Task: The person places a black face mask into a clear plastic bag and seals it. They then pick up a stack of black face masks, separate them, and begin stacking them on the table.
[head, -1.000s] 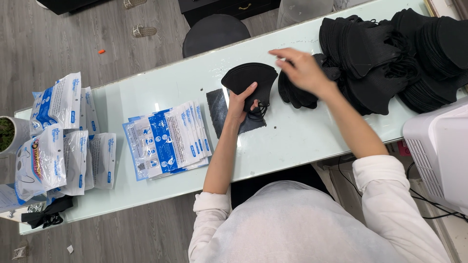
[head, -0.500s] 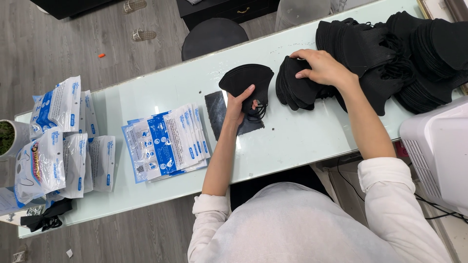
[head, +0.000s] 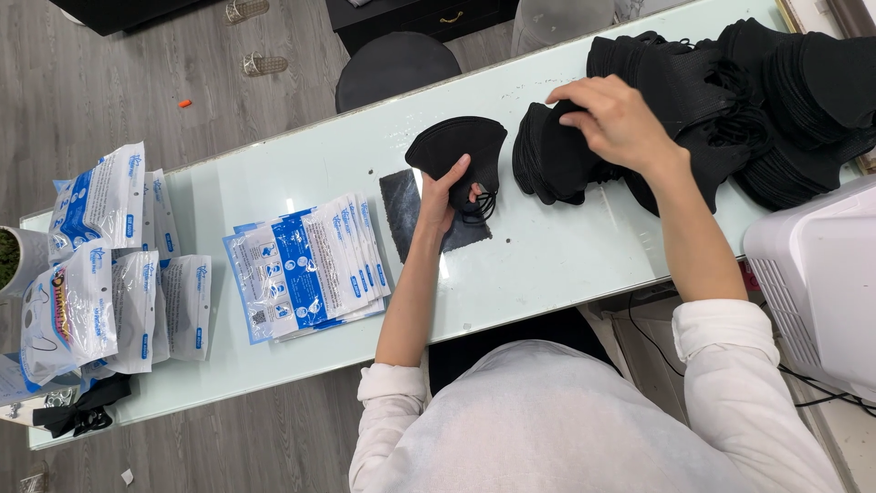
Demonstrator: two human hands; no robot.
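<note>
Your left hand (head: 444,194) is curled around a small stack of black masks (head: 458,148). Your thumb is on top and your fingers are tucked under it, holding it just above the pale glass table (head: 547,265), over a dark flat square (head: 411,212). Your right hand (head: 619,119) is half open, fingers bent down onto another bunch of black masks (head: 552,155) lying on the table, just beside the first stack. You cannot tell if it is gripping them or only touching. A big heap of black masks (head: 776,91) sits on the right. Blue and white packets (head: 306,265) lie on your left.
</note>
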